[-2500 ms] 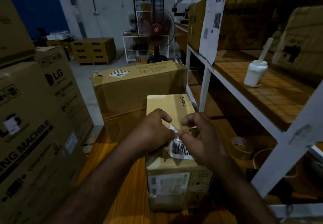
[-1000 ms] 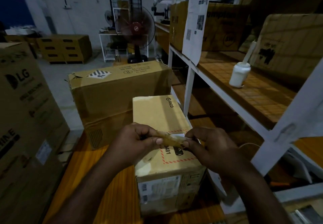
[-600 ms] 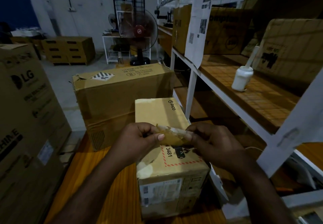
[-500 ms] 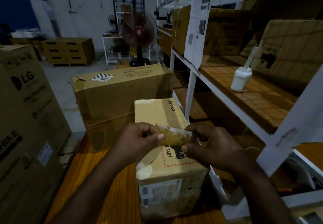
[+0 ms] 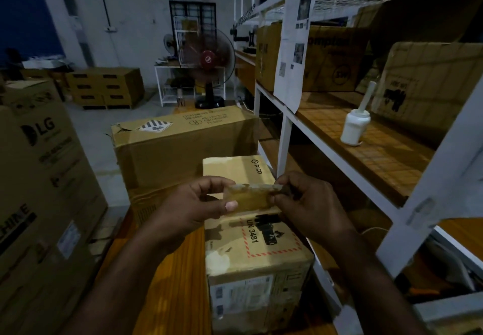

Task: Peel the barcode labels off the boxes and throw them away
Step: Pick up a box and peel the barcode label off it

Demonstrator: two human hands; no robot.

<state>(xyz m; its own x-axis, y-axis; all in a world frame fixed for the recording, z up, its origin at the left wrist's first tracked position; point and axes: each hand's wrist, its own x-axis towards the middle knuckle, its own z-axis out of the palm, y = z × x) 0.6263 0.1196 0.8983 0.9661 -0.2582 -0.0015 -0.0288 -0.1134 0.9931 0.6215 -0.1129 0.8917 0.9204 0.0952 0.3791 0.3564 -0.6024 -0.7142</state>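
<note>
— So, nearest us, both hands pinch the peeled label [image 5: 248, 198], left hand [image 5: 193, 204] and right hand [image 5: 311, 204] at opposite ends, just above the PICO box [image 5: 251, 243].

— Thin, limp, probably tacky; we'd grip its edges. No bin shows past the big carton [image 5: 183, 149].

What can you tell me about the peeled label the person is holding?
The peeled label is a small strip, tan on the side facing the camera, with a ragged whitish top edge. It is held up flat above the small Pico box, clear of it, pinched at its ends by the left hand and right hand. No barcode shows.
</note>
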